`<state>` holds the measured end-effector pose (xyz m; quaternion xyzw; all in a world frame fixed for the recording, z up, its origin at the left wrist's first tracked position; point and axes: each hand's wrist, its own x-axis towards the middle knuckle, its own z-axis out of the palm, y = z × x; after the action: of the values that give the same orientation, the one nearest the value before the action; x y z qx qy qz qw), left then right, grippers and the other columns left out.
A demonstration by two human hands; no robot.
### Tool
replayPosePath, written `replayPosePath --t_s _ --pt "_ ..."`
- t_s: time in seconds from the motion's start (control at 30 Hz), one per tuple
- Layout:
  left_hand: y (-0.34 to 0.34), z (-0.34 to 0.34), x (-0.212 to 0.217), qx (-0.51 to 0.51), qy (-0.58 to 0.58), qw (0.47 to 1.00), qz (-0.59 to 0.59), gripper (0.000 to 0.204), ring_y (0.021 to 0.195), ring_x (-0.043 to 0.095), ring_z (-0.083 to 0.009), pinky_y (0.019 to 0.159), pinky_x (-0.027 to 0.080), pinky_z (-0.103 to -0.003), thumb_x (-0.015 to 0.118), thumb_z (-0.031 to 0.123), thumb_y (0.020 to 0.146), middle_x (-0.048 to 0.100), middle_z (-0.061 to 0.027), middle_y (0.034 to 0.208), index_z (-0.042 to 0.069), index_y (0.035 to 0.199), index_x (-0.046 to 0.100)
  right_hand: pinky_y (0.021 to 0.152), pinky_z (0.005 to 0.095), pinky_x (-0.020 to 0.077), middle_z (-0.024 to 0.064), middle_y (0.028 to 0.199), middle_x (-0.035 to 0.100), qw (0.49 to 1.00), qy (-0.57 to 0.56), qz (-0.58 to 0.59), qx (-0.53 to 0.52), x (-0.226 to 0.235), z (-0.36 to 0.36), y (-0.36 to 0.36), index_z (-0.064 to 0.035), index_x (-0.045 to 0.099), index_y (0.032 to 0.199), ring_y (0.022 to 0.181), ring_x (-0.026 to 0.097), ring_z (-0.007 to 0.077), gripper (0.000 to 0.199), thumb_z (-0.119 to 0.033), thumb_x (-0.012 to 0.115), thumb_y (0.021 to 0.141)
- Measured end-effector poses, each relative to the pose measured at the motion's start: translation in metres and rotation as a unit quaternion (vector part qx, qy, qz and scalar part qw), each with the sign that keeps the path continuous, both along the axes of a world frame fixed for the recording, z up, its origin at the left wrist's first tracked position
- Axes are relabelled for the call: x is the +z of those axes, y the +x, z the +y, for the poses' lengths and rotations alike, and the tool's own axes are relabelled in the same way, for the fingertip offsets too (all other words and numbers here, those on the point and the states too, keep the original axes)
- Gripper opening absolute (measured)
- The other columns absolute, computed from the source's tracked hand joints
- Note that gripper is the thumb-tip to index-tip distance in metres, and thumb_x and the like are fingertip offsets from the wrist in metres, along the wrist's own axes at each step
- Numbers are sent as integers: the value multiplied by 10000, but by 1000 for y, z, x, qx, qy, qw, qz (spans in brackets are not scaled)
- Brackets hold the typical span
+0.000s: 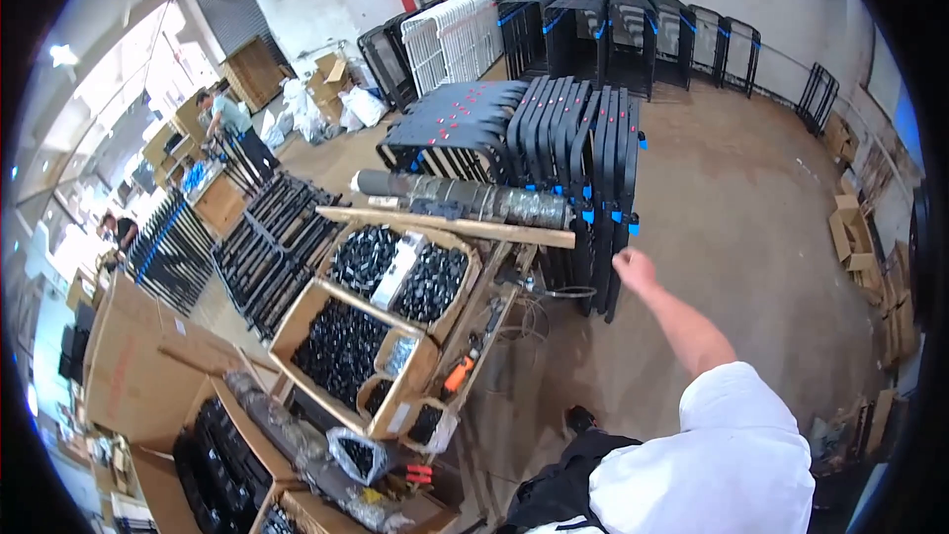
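My right hand (636, 269) reaches forward from a white sleeve, its fingers curled together beside the nearest black metal frame. Whether it touches that frame, or what is in the fingers, I cannot make out. The upright black frames (578, 143) stand in a tight row, with blue clips (634, 227) on their lower corners and small red pieces on their top edges. Behind them on the left, more black frames (457, 119) are stacked together. My left hand is out of view.
Left of me, a wooden workbench (445, 225) bears a wrapped roll (465, 196), cartons of small black parts (341, 346) and an orange-handled tool (459, 374). An open carton (148, 376) stands at lower left. White frames (455, 40) line the wall. Two people work at far left.
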<state>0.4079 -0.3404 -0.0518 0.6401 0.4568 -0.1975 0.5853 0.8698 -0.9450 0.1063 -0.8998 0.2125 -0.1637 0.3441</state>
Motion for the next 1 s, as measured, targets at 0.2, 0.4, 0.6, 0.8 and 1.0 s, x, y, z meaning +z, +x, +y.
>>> replayPosePath --t_s 0.2,0.4,0.6,0.8,1.0 --pt "128 -49 21 -14 25 998 -64 355 797 605 -176 713 487 -330 558 372 1083 668 -62 959 38 1155 657 1007 504 540 237 1261 703 995 -29 -14 -89 75 -70 139 0 618 1284 1194 673 412 711 -545 782 858" --pt "205 -88 32 -32 20 992 -118 307 743 633 -161 635 495 -299 584 302 1083 702 -70 931 17 1145 681 974 532 549 257 1153 746 997 10 70 -39 94 -112 175 -13 706 1127 1117 707 433 508 -399 774 804" --pt "275 -125 69 -16 -1 986 -165 297 760 676 -162 645 538 -289 625 253 1064 736 -82 958 3 1209 690 826 517 580 229 917 765 997 45 13 -61 100 -185 155 -43 739 967 911 744 425 375 -346 757 747" --pt "431 -302 169 -196 -110 940 -257 322 963 693 -124 841 556 -252 626 224 1091 741 -75 1118 3 1320 674 708 487 554 197 766 703 996 53 24 -64 95 -176 17 -37 684 814 740 707 377 284 -293 748 708" --pt "485 -511 241 -412 -271 848 -194 630 1186 653 -169 1032 519 -366 584 445 1111 660 -101 1352 47 1581 449 684 424 578 130 887 769 886 296 246 259 123 -140 -89 -21 747 963 769 752 253 377 -394 744 916"
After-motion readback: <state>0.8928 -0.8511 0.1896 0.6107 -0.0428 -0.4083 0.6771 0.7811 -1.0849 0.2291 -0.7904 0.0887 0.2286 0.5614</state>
